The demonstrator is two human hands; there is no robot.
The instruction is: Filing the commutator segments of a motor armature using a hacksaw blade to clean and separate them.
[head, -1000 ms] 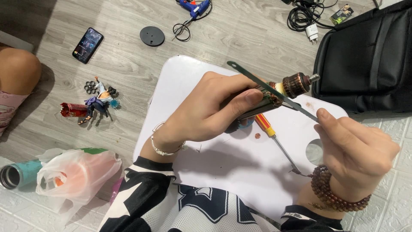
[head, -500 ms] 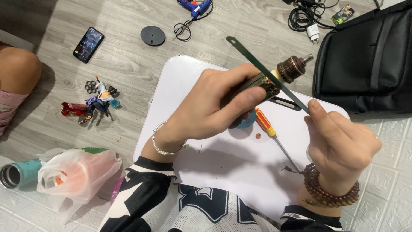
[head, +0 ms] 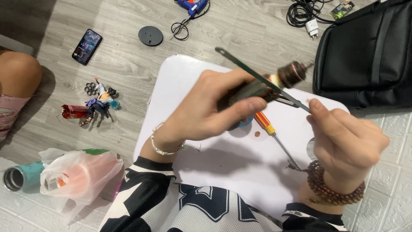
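My left hand (head: 214,107) grips a small motor rotor (head: 274,81) with a copper-coloured end, held above a white board (head: 180,77). My right hand (head: 345,144), with a brown bead bracelet on its wrist, pinches the near end of a long thin metal strip (head: 253,73) that crosses over the rotor and points up to the left. Under the hands a screwdriver (head: 274,133) with a red and yellow handle lies on the board.
On the wooden floor are a phone (head: 87,46), a black disc (head: 150,35), a blue glue gun (head: 191,6), a small figurine (head: 96,103) and a black bag (head: 365,51). A plastic bag (head: 81,174) and a teal flask (head: 19,177) lie at lower left. Another person's knee (head: 17,77) shows at left.
The rotor and strip have lifted slightly. My right hand has slid up and left along the strip, closer to the rotor.
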